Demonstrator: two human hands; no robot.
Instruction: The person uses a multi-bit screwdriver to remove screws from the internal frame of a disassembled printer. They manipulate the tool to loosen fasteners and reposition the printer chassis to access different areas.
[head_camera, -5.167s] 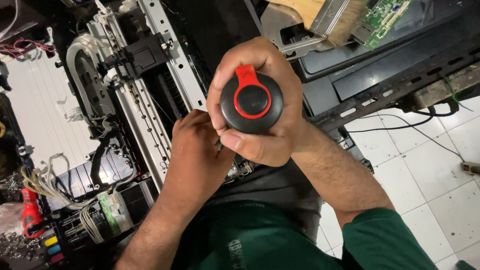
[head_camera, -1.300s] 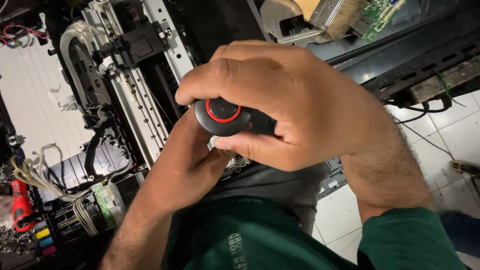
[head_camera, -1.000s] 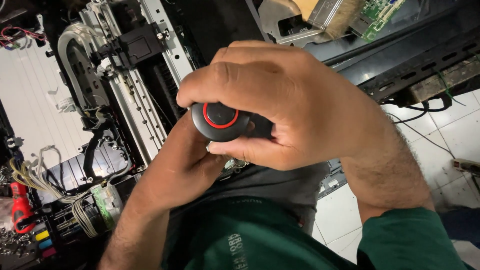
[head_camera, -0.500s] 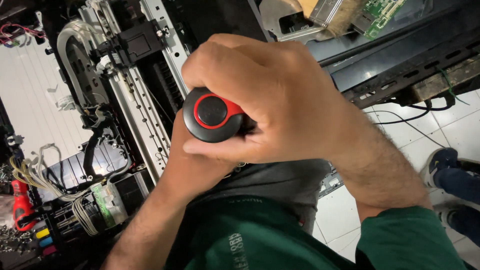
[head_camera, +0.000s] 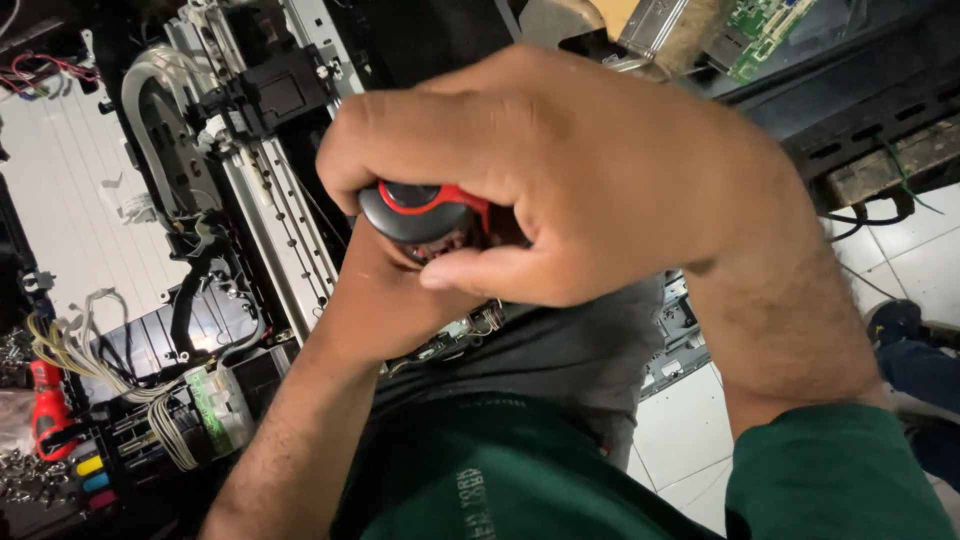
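My right hand (head_camera: 580, 190) is wrapped around the black and red handle (head_camera: 420, 210) of a screwdriver, its fingers curled over the top. My left hand (head_camera: 385, 300) sits just under the handle, mostly hidden beneath the right hand, and appears to steady the tool's shaft, which I cannot see. Both hands hover over an opened printer (head_camera: 260, 190) with a metal rail, a black carriage and a white ribbon cable (head_camera: 150, 110).
Ink tubes and coloured cartridges (head_camera: 90, 470) lie at the lower left beside a red tool (head_camera: 45, 405) and loose screws. A green circuit board (head_camera: 765, 30) lies at the top right. White floor tiles (head_camera: 690, 430) show at the right, with another person's foot (head_camera: 905, 335).
My right hand has closed further over the screwdriver handle, hiding most of its red cap, and has turned on it. The view has drifted slightly.
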